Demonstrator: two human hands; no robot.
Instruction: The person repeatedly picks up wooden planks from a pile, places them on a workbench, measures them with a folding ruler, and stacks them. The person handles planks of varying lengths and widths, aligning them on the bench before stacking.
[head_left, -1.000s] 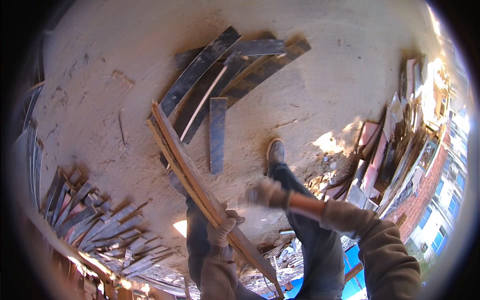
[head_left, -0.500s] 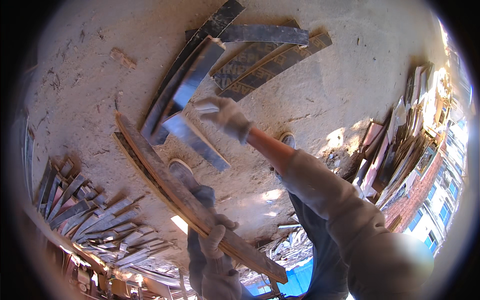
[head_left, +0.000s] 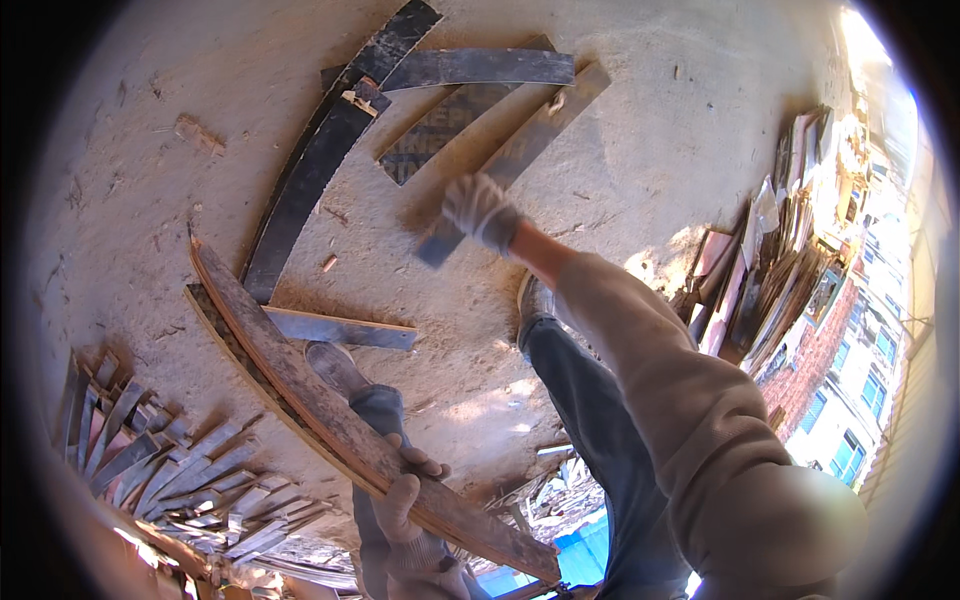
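Note:
My left hand (head_left: 402,508), in a pale glove, is closed around two or so long wooden boards (head_left: 325,405), stacked and slanting across my left leg. My right hand (head_left: 482,212), also gloved, is closed on a long narrow plywood board (head_left: 545,125), which sticks out past both sides of the fist. That board looks slightly blurred. Beside it lie a dark board with faded lettering (head_left: 440,125) and a dark strip (head_left: 490,68) across its far end. Farther left is a long black board (head_left: 310,185). A short grey board (head_left: 350,328) lies near my left shoe.
Many loose strips of wood (head_left: 190,460) are heaped at the lower left. At the right leans a pile of boards and scraps (head_left: 770,260) beside a brick wall (head_left: 805,360). A broken wood piece (head_left: 200,133) lies on the dusty ground at upper left.
My right hand has moved right and closed on the plywood board, whose near end has swung toward me. The blurred black board has come to rest. My left hand still grips its boards.

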